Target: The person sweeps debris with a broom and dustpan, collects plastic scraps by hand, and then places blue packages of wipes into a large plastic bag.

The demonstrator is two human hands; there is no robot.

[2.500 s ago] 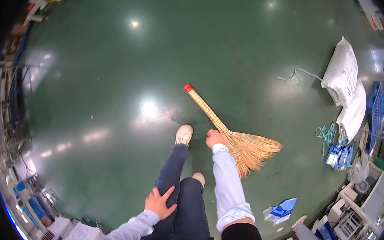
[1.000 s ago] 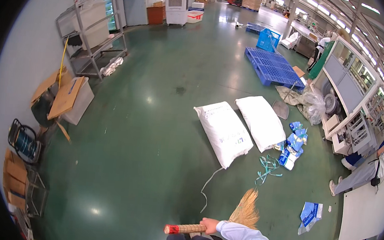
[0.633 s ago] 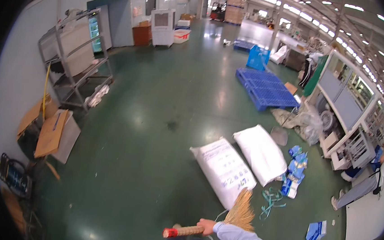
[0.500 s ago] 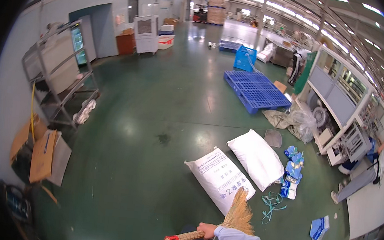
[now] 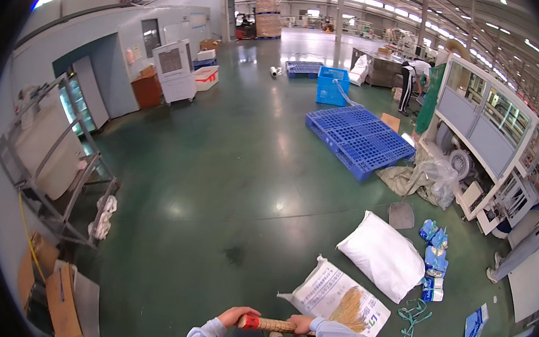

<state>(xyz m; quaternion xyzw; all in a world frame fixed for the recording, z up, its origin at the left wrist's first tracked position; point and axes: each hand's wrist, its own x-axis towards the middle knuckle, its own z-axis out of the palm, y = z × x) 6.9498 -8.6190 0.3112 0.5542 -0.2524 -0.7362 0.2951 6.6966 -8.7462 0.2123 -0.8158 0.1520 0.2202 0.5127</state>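
My right hand (image 5: 301, 324) is wrapped round the handle of a straw broom (image 5: 268, 324). The broom's bristles (image 5: 349, 310) lie over a printed white sack (image 5: 322, 288) on the floor. At the handle's red end, my left hand (image 5: 237, 316) is held with its fingers stretched out beside it; whether it touches the handle is unclear. A second, plain white sack (image 5: 383, 255) lies just beyond the first. Right of the sacks are several blue-and-white packages (image 5: 436, 261) and a tangle of green strapping (image 5: 412, 316).
A grey dustpan-like piece (image 5: 401, 215) lies beyond the sacks. Farther off are a blue pallet (image 5: 360, 137) and a blue crate (image 5: 333, 87). A machine (image 5: 482, 115) and a person (image 5: 523, 245) are at right. Cardboard (image 5: 63, 301) and a metal frame (image 5: 79, 179) stand at left.
My left hand has come up from the lower edge to the broom handle's red end. The bristles now lie farther onto the printed sack. The view has shifted.
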